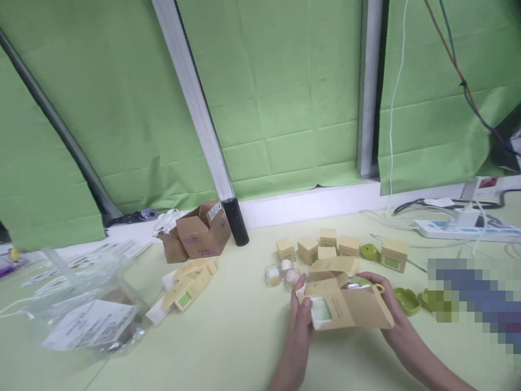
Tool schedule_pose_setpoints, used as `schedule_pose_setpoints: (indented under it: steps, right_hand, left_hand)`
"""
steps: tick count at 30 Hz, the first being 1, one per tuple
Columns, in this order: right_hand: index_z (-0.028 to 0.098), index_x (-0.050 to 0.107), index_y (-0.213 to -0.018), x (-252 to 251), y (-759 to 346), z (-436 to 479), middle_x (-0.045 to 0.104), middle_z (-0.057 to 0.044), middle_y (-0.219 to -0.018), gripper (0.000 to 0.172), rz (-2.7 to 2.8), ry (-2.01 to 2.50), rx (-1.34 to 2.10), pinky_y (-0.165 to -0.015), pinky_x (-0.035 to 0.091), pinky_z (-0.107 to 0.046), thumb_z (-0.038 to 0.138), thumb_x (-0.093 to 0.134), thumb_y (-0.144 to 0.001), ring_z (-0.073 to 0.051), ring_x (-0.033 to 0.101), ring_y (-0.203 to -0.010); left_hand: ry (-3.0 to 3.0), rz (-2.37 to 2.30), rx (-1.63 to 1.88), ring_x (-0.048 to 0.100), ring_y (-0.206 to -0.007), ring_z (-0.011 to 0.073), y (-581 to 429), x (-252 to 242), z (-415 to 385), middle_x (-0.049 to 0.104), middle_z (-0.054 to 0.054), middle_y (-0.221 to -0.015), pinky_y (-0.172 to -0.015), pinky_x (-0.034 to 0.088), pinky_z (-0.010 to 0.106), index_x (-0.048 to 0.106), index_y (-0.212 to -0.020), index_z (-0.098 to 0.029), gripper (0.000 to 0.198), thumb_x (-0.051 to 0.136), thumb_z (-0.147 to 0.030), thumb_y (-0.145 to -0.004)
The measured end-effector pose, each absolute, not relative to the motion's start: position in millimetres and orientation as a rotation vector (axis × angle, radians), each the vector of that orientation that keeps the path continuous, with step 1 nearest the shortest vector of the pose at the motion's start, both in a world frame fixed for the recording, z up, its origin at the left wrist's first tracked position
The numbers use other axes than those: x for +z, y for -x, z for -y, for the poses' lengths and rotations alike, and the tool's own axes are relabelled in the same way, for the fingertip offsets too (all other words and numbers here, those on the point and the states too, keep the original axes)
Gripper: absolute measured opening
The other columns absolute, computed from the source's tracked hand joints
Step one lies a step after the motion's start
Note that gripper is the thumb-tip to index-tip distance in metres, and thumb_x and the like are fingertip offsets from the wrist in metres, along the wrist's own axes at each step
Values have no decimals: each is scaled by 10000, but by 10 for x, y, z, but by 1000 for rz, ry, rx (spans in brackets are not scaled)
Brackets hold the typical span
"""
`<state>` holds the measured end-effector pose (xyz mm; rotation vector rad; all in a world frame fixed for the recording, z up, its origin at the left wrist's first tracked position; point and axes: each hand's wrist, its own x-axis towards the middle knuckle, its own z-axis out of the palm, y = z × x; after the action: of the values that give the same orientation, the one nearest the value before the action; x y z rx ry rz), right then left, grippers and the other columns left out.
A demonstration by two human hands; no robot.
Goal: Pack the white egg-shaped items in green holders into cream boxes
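Between my two hands is a small tan carton, its flaps spread open and a pale green window panel on its front. My left hand pinches its left side, thumb on the front by the window. The fingers of my right hand are closed around its right side, behind a wide flap. Something shiny shows partly inside the carton, too hidden to name. Just beyond my left hand are several small clear containers with pale contents. Green flower-shaped cases lie right of my right hand.
Several closed tan boxes stand behind the carton, beside a green case. Flat cartons and a plastic bag lie left. A cardboard box, black bottle and power strip are farther back. A pixelated patch covers the right edge.
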<state>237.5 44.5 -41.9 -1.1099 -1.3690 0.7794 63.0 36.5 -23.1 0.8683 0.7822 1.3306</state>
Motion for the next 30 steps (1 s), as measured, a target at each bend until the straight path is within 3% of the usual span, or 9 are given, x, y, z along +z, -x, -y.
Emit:
schedule_pose_setpoints:
  steps: [8, 14, 17, 20, 25, 30]
  right_hand:
    - [285, 366, -1088, -612, -2509, -628, 499, -62, -1009, 442, 1328, 1090, 779, -632, 522, -349, 298, 555, -689, -245, 574, -818]
    - [306, 392, -1103, -438, -2473, -501, 502, -60, -1071, 455, 1395, 1097, 804, -635, 527, -333, 270, 572, -686, -259, 583, -877]
    - [278, 402, -1121, -518, -2351, -510, 535, -75, -1058, 505, 1427, 1037, 761, -654, 523, -340, 257, 583, -649, -264, 586, -877]
    - [255, 442, -1064, -665, -2238, -589, 550, -80, -1015, 376, 1299, 1034, 608, -686, 512, -358, 348, 535, -712, -251, 578, -853]
    - [253, 492, -1052, -770, -2207, -637, 577, -78, -962, 348, 1202, 1056, 533, -665, 518, -379, 456, 481, -769, -256, 587, -817]
    - [253, 564, -1071, -791, -2235, -661, 639, -91, -897, 406, 1286, 1077, 564, -670, 536, -418, 512, 479, -770, -296, 622, -816]
  left_hand:
    - [-741, -630, 1272, 476, -1211, 238, -674, -195, -285, 517, 48, -1320, -975, 369, 357, 217, -1382, -318, 778, 586, -538, -733]
    - [-751, -567, 1279, 524, -1148, 235, -621, -203, -323, 632, 28, -1125, -975, 360, 361, 449, -1151, -287, 458, 572, -488, -759]
    - [-760, -616, 1323, 521, -1142, 271, -632, -255, -376, 635, 44, -1115, -960, 378, 377, 498, -1087, -270, 562, 650, -562, -632]
    - [-776, -632, 1338, 490, -1175, 290, -676, -319, -407, 593, 70, -1201, -965, 377, 384, 487, -1162, -262, 685, 674, -586, -588]
    - [-881, -619, 1297, 442, -1228, 289, -685, -321, -315, 515, 89, -1307, -1006, 339, 391, 354, -1329, -274, 756, 606, -598, -693]
    - [-1137, -644, 1178, 270, -1343, 257, -586, -193, -145, 317, 79, -1467, -1082, 249, 336, 184, -1423, -243, 788, 590, -461, -783]
